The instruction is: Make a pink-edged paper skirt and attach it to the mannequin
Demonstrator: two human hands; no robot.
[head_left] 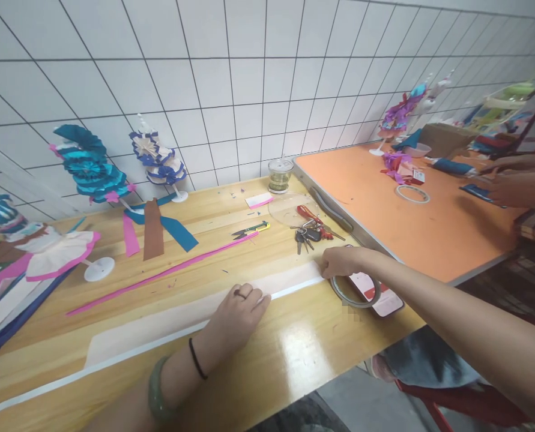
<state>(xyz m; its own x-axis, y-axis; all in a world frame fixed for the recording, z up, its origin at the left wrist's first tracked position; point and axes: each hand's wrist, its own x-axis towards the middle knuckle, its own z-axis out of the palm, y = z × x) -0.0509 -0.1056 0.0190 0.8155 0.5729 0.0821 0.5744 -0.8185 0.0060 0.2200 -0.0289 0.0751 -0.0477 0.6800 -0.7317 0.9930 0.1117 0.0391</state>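
A long pale crepe-paper strip lies across the wooden table. White double-sided tape runs along its near edge and past its left end. My left hand presses on the tape at mid-strip, its fingers bent and together. At the strip's right end my right hand is closed in a pinch on the tape, with the tape roll hanging just below it. The roll stands over a phone, hiding part of its screen. Whatever lies under my fingertips is hidden.
Beyond the strip lie thread snips, a pink paper strip and keys. Paper-dressed figures stand at the left. A lidded glass cup is by the wall. A co-worker's hands are over the orange table.
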